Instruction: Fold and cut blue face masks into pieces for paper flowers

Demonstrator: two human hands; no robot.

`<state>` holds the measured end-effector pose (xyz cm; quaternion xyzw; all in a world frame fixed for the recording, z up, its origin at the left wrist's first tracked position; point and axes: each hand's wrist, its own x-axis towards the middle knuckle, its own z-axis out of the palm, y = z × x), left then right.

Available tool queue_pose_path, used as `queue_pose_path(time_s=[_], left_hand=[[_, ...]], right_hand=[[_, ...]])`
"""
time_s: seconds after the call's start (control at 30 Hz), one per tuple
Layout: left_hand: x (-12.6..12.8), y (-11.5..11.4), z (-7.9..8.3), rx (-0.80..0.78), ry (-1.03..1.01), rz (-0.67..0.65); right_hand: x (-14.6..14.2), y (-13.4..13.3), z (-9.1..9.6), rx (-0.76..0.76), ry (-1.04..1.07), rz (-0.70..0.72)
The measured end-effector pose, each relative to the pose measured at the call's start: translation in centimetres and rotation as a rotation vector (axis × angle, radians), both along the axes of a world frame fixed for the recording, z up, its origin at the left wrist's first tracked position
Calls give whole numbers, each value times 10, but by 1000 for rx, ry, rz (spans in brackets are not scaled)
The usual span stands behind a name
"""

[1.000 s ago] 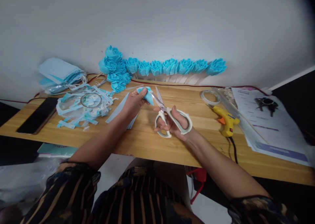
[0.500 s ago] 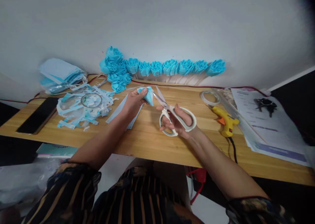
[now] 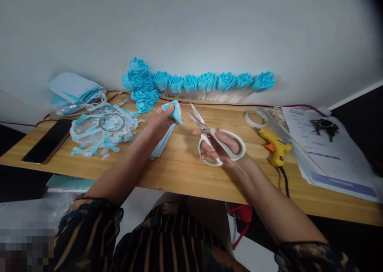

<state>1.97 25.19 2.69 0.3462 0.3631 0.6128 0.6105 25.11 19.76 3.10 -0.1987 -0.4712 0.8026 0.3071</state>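
Pinched in my left hand [image 3: 161, 120] is a small folded piece of light blue fabric [image 3: 177, 111], raised over the table. My right hand [image 3: 223, 146] has thumb and fingers through the white handles of a pair of scissors [image 3: 203, 127]. The blades are slightly apart and point up and left, a short gap away from the fabric. Beneath my left forearm lies a stack of pale blue strips [image 3: 163, 142], partly hidden by the arm.
Blue fabric flowers [image 3: 207, 81] line the wall. On the left are fabric scraps [image 3: 125, 124], a tape roll [image 3: 111, 123], a phone [image 3: 48, 141] and packed face masks [image 3: 74, 90]. To the right lie another tape roll [image 3: 255, 119], a yellow glue gun [image 3: 277, 146], papers [image 3: 326, 160] and keys [image 3: 324, 127].
My left hand has shifted slightly left and up with the fabric, which has turned. The scissors have moved a little right, so the blades now stand farther from the fabric.
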Motion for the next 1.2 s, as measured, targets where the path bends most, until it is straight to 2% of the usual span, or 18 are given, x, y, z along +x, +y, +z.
queue_pose_path(time_s=[0.17,0.4,0.63,0.83,1.07,1.2], left_hand=[[3,-2,-4,-19,-4,-69],[2,-1,-8,-5,-8,-97],[5,-5,-3,-31,16,-121],[7,-6,2,-136,28,-160],[6,-5,7,-212,10,-146],[6,-4,4,-197,20,-122]], right_hand=[[-2,-1,-8,34,4,10],[-3,-3,-5,42,-56,-18],[-4,-3,-5,48,-62,-28],[-4,-1,-6,36,-58,-25],[-3,-1,-5,25,-8,-13],[-3,-3,-2,50,13,-7]])
